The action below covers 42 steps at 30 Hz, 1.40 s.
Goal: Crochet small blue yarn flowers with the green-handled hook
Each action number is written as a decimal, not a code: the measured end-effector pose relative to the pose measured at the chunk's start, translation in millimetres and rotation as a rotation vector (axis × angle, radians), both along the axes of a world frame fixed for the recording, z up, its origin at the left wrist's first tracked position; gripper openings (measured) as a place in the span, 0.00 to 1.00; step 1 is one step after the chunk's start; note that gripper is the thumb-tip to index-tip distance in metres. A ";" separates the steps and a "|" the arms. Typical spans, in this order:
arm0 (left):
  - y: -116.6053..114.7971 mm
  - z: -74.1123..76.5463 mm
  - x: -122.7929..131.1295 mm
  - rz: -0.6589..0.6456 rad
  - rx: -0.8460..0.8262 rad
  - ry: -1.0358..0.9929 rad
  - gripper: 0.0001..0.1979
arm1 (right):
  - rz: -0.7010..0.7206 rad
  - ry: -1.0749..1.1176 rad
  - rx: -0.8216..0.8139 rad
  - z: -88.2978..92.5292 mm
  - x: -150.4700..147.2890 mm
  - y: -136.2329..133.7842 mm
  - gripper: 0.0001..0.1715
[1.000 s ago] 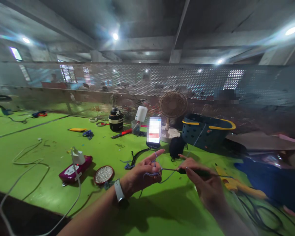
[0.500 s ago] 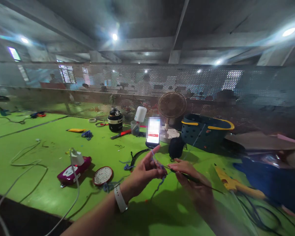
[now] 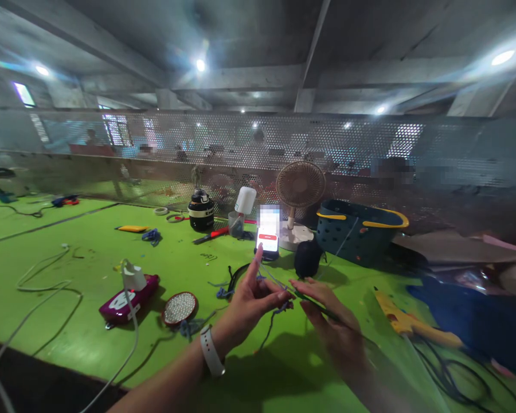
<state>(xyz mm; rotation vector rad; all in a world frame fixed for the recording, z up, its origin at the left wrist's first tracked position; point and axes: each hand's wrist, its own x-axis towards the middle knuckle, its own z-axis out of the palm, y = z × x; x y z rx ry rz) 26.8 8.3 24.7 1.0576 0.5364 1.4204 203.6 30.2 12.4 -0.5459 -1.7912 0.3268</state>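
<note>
Right hand: fingers closed around a green-handled crochet hook, its long axis slanting leftward and away. Just left of these fingertips, the blue yarn piece is pinched by the nearer left hand, index finger extended; beyond stands a lit smartphone.

Yarn in left grip, phone beyond, fan behind phone, basket right of fan, perhaps cloth nearer

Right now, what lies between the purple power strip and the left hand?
In the head view, a red-rimmed dish of what look like beads, with blue yarn scraps beside it toward the left hand.
</note>
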 end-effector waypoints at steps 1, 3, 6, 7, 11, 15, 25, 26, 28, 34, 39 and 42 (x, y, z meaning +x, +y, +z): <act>-0.8 0.2 0.5 0.005 -0.004 0.001 0.59 | -0.021 -0.056 0.069 -1.3 -1.0 1.2 0.13; -2.3 0.2 1.4 -0.002 -0.026 -0.006 0.58 | -0.064 -0.153 0.228 -1.9 -3.2 3.1 0.15; -2.8 -0.3 1.3 -0.058 -0.081 -0.059 0.58 | -0.094 -0.207 0.351 3.2 -4.8 2.2 0.17; -2.4 -0.4 0.8 -0.089 -0.100 -0.083 0.58 | -0.081 -0.209 0.345 6.0 -4.3 0.8 0.16; -0.5 1.3 -1.0 -0.163 -0.126 -0.112 0.61 | 0.017 -0.189 0.169 14.4 1.7 -5.2 0.14; -2.4 4.1 2.6 0.000 -0.016 0.037 0.61 | -0.026 -0.203 0.107 8.2 4.3 -3.7 0.16; 0.4 -3.8 -1.9 -0.250 -0.098 -0.163 0.57 | -0.150 -0.274 0.518 9.9 -0.2 -5.4 0.23; 1.4 -3.8 -4.5 -0.301 -0.122 -0.188 0.56 | -0.107 -0.268 0.501 13.3 1.9 -6.0 0.22; 3.3 -3.1 -9.5 -0.379 -0.167 -0.220 0.55 | -0.012 -0.249 0.441 19.6 6.0 -6.7 0.21; 11.5 -7.2 -19.7 -0.451 -0.169 -0.260 0.51 | 0.138 -0.083 0.168 31.2 13.4 -9.3 0.17; 16.3 -10.8 -22.4 -0.499 -0.150 -0.272 0.47 | 0.176 0.066 -0.075 29.5 20.1 -9.9 0.11; 14.0 -6.7 -20.7 -0.508 -0.144 -0.271 0.47 | 0.234 0.193 -0.280 22.0 21.9 -3.9 0.08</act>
